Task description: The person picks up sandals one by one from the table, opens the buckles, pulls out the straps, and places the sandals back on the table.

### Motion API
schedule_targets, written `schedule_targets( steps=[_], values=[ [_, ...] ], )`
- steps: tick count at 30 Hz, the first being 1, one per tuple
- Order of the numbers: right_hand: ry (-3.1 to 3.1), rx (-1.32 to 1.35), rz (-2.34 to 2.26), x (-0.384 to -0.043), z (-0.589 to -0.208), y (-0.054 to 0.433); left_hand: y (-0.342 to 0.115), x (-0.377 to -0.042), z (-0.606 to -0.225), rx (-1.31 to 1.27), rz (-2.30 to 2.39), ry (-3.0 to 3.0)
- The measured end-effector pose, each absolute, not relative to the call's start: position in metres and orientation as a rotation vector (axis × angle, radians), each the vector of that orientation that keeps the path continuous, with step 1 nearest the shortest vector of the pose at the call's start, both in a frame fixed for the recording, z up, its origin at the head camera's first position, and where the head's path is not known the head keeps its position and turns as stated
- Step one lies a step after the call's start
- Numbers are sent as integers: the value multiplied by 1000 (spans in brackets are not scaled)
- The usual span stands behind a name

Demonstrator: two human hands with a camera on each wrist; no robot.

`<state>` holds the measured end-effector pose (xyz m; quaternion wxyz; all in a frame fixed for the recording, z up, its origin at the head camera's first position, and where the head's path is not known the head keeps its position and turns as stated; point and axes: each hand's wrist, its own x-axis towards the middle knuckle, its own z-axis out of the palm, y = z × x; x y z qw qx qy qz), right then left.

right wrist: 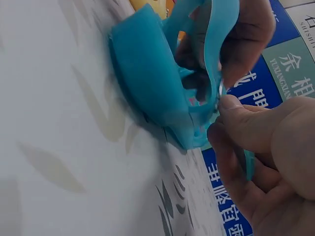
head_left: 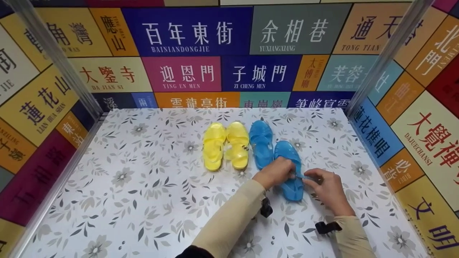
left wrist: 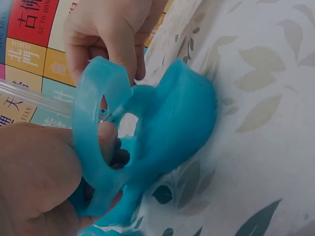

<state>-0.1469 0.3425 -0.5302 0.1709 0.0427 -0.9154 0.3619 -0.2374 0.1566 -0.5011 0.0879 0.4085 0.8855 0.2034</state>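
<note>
A blue jelly sandal (head_left: 287, 149) lies on the patterned tabletop, its toe pointing away. Its ankle strap (left wrist: 84, 120) arches over the heel part, with a small metal buckle (right wrist: 219, 96) at the side. My left hand (head_left: 275, 174) grips the sandal by the strap near the buckle, some fingertips inside the strap loop. From the other side, my right hand (head_left: 330, 189) pinches the strap's loose end (right wrist: 249, 164) beside the buckle. In the head view the fingers partly cover the buckle. The other blue sandal (head_left: 261, 138) lies just left of the held one.
Two yellow sandals (head_left: 214, 143) lie side by side left of the blue ones, toes also away. Signboard walls (head_left: 186, 32) enclose the back and sides of the floral table (head_left: 143, 200). Clear corner posts (head_left: 387, 61) stand at the back corners.
</note>
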Motion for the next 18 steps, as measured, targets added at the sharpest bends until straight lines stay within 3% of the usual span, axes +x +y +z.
schedule_targets(
  steps=[18],
  values=[
    [-2445,182,964,-150,-537,336,157,-240,-504,1318,710,2618]
  ],
)
